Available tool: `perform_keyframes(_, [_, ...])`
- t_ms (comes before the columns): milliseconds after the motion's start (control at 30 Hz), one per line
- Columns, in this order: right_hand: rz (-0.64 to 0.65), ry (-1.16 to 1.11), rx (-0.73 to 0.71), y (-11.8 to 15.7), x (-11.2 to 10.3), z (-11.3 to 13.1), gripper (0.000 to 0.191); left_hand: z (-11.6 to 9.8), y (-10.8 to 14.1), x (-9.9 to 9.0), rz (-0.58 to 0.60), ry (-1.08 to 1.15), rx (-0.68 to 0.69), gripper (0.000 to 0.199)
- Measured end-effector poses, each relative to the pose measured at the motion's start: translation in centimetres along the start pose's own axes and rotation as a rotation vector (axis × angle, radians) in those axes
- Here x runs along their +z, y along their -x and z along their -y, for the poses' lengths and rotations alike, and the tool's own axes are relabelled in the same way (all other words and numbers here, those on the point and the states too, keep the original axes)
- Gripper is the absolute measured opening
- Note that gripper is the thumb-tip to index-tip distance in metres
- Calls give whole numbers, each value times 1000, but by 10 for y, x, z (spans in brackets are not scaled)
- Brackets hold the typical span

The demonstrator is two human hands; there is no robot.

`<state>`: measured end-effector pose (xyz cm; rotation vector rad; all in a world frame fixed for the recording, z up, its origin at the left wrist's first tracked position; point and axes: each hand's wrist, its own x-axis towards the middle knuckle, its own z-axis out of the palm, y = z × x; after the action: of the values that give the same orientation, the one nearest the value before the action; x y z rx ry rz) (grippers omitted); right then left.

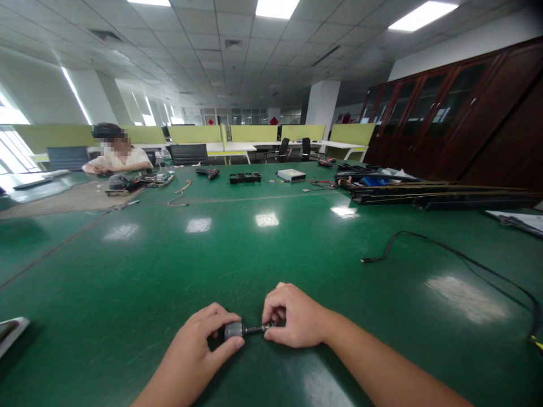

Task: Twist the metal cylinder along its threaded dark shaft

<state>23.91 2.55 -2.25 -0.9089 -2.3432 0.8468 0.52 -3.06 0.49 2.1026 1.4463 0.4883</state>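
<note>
A small metal tool [233, 330] with a grey cylindrical head and a thin dark shaft lies sideways just above or on the green tabletop [220, 249], near the bottom centre. My left hand [199, 345] grips the grey cylinder between thumb and fingers. At the shaft's other end, my right hand [294, 316] pinches the tip with thumb and fingers, hiding part of it. A short gap of bare shaft shows between the two hands.
A black cable [445, 246] curves along the right. Farther back are a power drill [207, 173], a black tray [245, 178], a silver box [291, 174] and long dark metal profiles [390, 195]. A person [123, 155] sits at the far left. A white-edged device [19, 328] lies near left.
</note>
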Motion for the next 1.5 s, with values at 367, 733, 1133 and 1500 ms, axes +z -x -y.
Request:
perform_keyframes(367, [2, -156, -27, -1, 6, 12, 40, 1, 0, 1, 4, -10, 11, 23])
perform_keyframes(733, [3, -92, -35, -2, 7, 13, 28, 1, 0, 1, -5, -13, 8, 26])
perform_keyframes(1133, [11, -76, -27, -2, 9, 10, 25, 1, -2, 1, 7, -22, 10, 24])
perform_keyframes(1500, [-1, -94, -46, -2, 9, 11, 24, 1, 0, 2, 4, -22, -1, 25])
